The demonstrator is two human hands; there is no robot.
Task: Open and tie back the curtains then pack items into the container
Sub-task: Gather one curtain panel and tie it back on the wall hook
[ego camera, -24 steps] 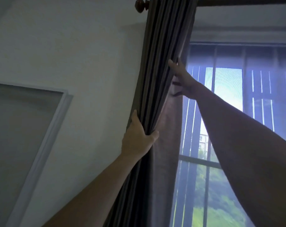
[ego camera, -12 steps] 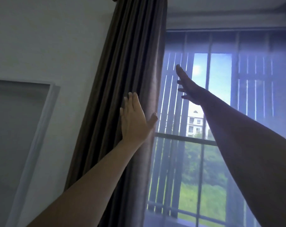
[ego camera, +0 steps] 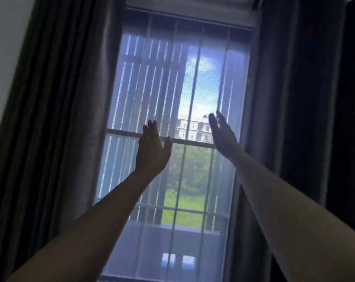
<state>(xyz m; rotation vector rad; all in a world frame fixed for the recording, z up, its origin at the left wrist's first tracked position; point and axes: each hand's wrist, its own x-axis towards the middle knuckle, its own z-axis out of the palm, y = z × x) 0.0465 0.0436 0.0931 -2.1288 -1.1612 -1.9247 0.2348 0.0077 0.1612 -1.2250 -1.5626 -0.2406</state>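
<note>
Two dark, heavy curtains hang in deep vertical folds: the left curtain [ego camera: 56, 119] beside the pale wall [ego camera: 5, 47], the right curtain [ego camera: 294, 119] on the window's far side, parted from each other. Between them the window [ego camera: 201, 82] shows through a hazy sheer and vertical slats [ego camera: 144, 88]. In front of the glass, the left hand [ego camera: 152, 151] and right hand [ego camera: 223, 135] are raised, fingers straight, gripping nothing.

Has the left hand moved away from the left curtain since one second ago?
Yes. The left hand has left the left curtain and gone rightward; it is now open before the window.
</note>
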